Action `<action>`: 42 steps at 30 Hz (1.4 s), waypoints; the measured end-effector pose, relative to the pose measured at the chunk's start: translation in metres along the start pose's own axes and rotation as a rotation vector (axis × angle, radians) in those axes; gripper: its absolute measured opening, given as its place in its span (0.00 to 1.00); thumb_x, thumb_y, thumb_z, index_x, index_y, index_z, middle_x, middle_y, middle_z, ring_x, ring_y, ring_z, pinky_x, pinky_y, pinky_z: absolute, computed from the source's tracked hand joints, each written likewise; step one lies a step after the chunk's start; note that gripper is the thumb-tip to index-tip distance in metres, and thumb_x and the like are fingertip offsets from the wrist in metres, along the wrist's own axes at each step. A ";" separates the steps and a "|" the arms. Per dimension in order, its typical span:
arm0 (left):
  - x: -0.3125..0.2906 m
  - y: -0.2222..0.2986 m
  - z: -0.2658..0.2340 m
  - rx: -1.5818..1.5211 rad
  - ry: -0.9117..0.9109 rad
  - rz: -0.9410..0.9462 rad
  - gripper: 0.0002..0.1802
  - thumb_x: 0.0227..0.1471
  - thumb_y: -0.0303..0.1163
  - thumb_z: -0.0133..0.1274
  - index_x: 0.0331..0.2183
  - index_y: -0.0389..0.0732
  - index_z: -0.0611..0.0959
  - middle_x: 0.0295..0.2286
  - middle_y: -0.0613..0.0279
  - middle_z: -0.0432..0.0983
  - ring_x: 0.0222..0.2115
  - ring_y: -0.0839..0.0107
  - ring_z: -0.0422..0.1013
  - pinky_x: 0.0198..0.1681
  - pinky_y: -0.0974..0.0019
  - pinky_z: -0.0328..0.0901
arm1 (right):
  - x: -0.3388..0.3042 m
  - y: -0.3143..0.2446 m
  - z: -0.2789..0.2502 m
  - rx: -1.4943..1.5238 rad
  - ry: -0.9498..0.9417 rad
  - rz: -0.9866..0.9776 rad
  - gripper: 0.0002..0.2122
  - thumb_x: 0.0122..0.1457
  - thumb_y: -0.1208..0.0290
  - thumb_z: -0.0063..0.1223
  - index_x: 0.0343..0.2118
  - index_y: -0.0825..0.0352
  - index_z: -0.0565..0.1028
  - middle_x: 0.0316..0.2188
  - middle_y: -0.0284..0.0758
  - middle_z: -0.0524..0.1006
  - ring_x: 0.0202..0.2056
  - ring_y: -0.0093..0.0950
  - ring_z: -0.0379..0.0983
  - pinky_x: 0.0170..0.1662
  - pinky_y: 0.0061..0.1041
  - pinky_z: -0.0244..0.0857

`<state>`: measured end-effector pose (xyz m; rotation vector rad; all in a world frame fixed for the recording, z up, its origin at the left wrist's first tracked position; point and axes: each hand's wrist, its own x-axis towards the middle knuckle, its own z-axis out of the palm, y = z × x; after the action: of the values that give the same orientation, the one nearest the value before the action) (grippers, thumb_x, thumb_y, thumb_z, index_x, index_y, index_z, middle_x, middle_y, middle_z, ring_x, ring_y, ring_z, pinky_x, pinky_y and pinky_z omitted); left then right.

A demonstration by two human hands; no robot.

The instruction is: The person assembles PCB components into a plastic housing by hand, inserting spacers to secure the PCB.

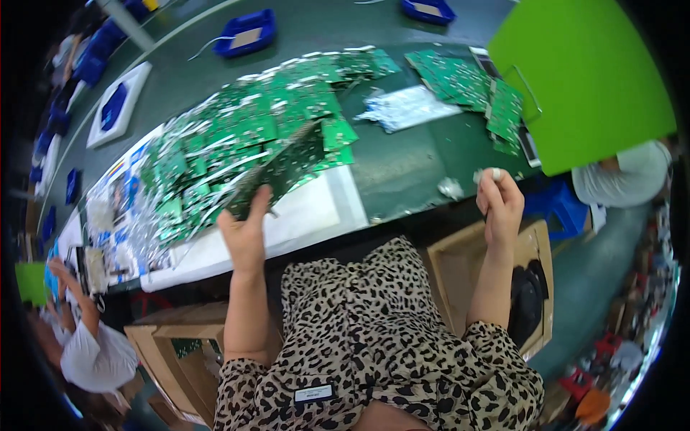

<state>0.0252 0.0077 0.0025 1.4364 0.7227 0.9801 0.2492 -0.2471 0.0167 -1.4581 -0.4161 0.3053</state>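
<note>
My left hand point(246, 228) grips the lower edge of a green circuit board point(284, 167) and holds it tilted above a big heap of similar green boards point(215, 154) wrapped in shiny film. My right hand point(499, 201) is raised near the table's front edge, fingers pinched on a small crumpled piece of clear wrapping point(491, 174). Another scrap of wrapping point(451, 188) lies on the table just left of that hand.
Dark green table point(402, 169) with a white sheet point(309, 212) at its front. More boards point(467, 82) and clear bags point(404, 108) lie at the back right. Blue trays point(248, 32), a green panel point(582, 79), cardboard boxes point(467, 266) below. Other people sit at left point(90, 345) and right point(625, 176).
</note>
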 end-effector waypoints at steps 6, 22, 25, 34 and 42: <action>0.002 -0.003 0.013 -0.301 -0.057 -0.219 0.11 0.46 0.23 0.52 0.36 0.33 0.77 0.32 0.63 0.74 0.31 0.78 0.68 0.38 0.74 0.62 | 0.014 0.082 -0.041 -0.385 -0.026 0.033 0.07 0.50 0.72 0.54 0.23 0.69 0.71 0.17 0.24 0.69 0.20 0.11 0.61 0.23 0.13 0.55; -0.015 0.010 0.013 -0.387 -0.225 -0.455 0.13 0.45 0.26 0.55 0.37 0.35 0.76 0.33 0.63 0.74 0.32 0.78 0.69 0.38 0.73 0.62 | 0.011 0.003 0.020 -0.162 -0.054 0.073 0.06 0.53 0.76 0.49 0.34 0.69 0.72 0.28 0.29 0.74 0.30 0.16 0.67 0.34 0.15 0.61; -0.019 0.013 0.011 -0.392 -0.307 -0.523 0.17 0.42 0.24 0.56 0.38 0.35 0.74 0.33 0.63 0.74 0.32 0.77 0.69 0.37 0.73 0.63 | -0.004 0.010 0.085 0.289 -0.605 0.229 0.13 0.52 0.76 0.50 0.41 0.70 0.70 0.35 0.34 0.74 0.38 0.20 0.68 0.41 0.21 0.62; -0.022 0.015 -0.008 -0.502 -0.373 -0.720 0.24 0.40 0.23 0.57 0.42 0.32 0.69 0.35 0.59 0.72 0.32 0.75 0.69 0.38 0.72 0.64 | -0.017 0.043 0.133 0.577 -0.787 0.756 0.18 0.52 0.74 0.51 0.46 0.70 0.65 0.40 0.34 0.71 0.39 0.19 0.68 0.43 0.22 0.64; -0.012 0.003 -0.032 -0.560 -0.246 -0.755 0.20 0.44 0.19 0.48 0.43 0.33 0.68 0.36 0.57 0.71 0.33 0.72 0.70 0.35 0.70 0.67 | 0.008 0.071 0.124 -0.178 -0.780 0.213 0.19 0.49 0.75 0.52 0.45 0.72 0.64 0.39 0.36 0.72 0.41 0.23 0.68 0.42 0.23 0.62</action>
<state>-0.0088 0.0114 0.0021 0.6768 0.6580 0.3528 0.2040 -0.1268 -0.0453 -1.5198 -0.9303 1.0430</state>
